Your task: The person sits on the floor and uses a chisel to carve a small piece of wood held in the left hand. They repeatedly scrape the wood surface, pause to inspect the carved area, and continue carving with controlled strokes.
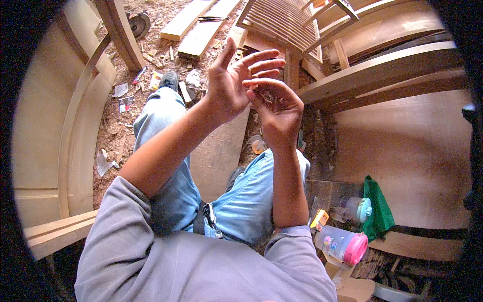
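In front of my body, my left hand [227, 88] is raised with its palm turned toward the right, thumb up and fingers spread. It holds nothing. Close against its palm side is my right hand [283, 111], with curled fingers and the thumb meeting the index fingertip in a pinch. A small pale bit shows at that pinch, and something shiny and clear may lie within the curl; I cannot make out what it is. Both hands are above my lap, where my legs in blue jeans [166, 131] are spread apart over a wooden board [216, 156].
Wood shavings and scraps cover the floor [113, 108]. Planks [204, 35] and a slatted wooden frame [279, 27] lie ahead. Large panels stand left [40, 126] and right [402, 151]. A pink-lidded jug [337, 244], a teal-lidded bottle [352, 209] and a green bag [377, 211] are at lower right.
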Demonstrator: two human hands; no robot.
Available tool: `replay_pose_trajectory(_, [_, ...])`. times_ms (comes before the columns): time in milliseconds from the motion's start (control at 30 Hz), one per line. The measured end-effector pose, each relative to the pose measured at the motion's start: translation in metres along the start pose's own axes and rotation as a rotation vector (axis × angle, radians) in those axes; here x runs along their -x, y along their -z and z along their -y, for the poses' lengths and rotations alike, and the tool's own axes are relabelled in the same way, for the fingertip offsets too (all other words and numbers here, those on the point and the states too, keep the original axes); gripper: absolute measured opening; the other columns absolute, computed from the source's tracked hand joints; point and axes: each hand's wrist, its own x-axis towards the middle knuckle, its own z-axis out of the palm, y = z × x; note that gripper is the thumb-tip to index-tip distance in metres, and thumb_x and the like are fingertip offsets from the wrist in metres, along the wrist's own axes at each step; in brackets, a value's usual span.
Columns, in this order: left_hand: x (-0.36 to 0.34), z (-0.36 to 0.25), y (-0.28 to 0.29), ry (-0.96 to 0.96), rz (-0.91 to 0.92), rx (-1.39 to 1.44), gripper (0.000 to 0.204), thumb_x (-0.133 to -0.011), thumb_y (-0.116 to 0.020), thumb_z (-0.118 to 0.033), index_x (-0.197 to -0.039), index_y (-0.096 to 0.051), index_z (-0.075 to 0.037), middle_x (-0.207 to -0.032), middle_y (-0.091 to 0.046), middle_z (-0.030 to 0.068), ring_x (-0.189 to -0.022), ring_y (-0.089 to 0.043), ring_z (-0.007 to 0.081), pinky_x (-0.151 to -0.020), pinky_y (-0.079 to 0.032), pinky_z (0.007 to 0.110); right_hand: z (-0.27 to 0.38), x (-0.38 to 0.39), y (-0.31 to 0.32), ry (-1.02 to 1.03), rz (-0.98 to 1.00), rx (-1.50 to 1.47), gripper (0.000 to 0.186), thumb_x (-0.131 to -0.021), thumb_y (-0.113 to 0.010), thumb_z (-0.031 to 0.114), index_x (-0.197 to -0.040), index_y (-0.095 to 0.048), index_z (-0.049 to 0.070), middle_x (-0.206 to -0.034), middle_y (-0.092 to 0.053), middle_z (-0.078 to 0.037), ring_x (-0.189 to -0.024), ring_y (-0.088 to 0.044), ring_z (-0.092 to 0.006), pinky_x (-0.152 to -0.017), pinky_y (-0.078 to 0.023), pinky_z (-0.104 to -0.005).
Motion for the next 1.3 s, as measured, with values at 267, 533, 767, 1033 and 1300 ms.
replay_pose_trajectory(267, [0.0,0.001,-0.001,-0.011,-0.003,-0.034,0.092,-0.085,-0.032,-0.078,-0.131,-0.052,-0.001,-0.123,-0.059,0.0165,-0.111,-0.054,0.0256,-0.1,-0.041,0.037,-0.005,0.001,0.0,-0.007,-0.011,0.195,0.017,-0.079,-0.071,-0.007,-0.094,-0.067,0.0,-0.091,-0.069,-0.006,-0.083,-0.065,-0.0108,-0.078,-0.051,-0.0239])
replay_pose_trajectory(533, [0.0,0.001,-0.002,-0.022,0.0,-0.098,0.093,-0.085,-0.029,-0.079,-0.131,-0.052,-0.002,-0.123,-0.059,0.0151,-0.111,-0.054,0.0245,-0.1,-0.04,0.036,-0.002,0.001,-0.002,0.016,-0.047,0.27,0.015,-0.076,-0.076,-0.001,-0.088,-0.069,0.004,-0.087,-0.069,-0.005,-0.077,-0.064,-0.0111,-0.072,-0.051,-0.0254])
replay_pose_trajectory(767, [0.0,0.002,-0.002,-0.046,0.009,-0.147,0.093,-0.085,-0.029,-0.079,-0.131,-0.052,-0.002,-0.124,-0.059,0.0147,-0.111,-0.054,0.0239,-0.1,-0.04,0.035,-0.002,0.001,0.001,0.011,-0.049,0.284,0.014,-0.075,-0.077,0.002,-0.087,-0.07,0.004,-0.088,-0.07,-0.005,-0.075,-0.064,-0.0122,-0.07,-0.051,-0.0267])
replay_pose_trajectory(1033, [0.001,0.002,-0.003,-0.05,-0.003,-0.178,0.087,-0.087,-0.031,-0.075,-0.129,-0.054,-0.002,-0.122,-0.06,0.0141,-0.11,-0.055,0.0234,-0.1,-0.04,0.036,-0.001,0.0,0.001,-0.051,-0.028,0.222,0.014,-0.076,-0.076,0.002,-0.088,-0.07,0.004,-0.089,-0.07,-0.006,-0.08,-0.065,-0.0128,-0.074,-0.051,-0.0263])
replay_pose_trajectory(1300, [0.0,-0.004,0.004,-0.253,0.018,-0.987,0.029,-0.086,-0.072,-0.024,-0.107,-0.069,-0.004,-0.101,-0.07,0.0058,-0.093,-0.065,0.0141,-0.083,-0.052,0.028,-0.005,-0.007,0.018,-0.073,-0.267,0.03,0.018,-0.086,-0.071,0.006,-0.102,-0.065,0.004,-0.09,-0.069,-0.003,-0.075,-0.061,-0.0067,-0.059,-0.045,-0.0202])
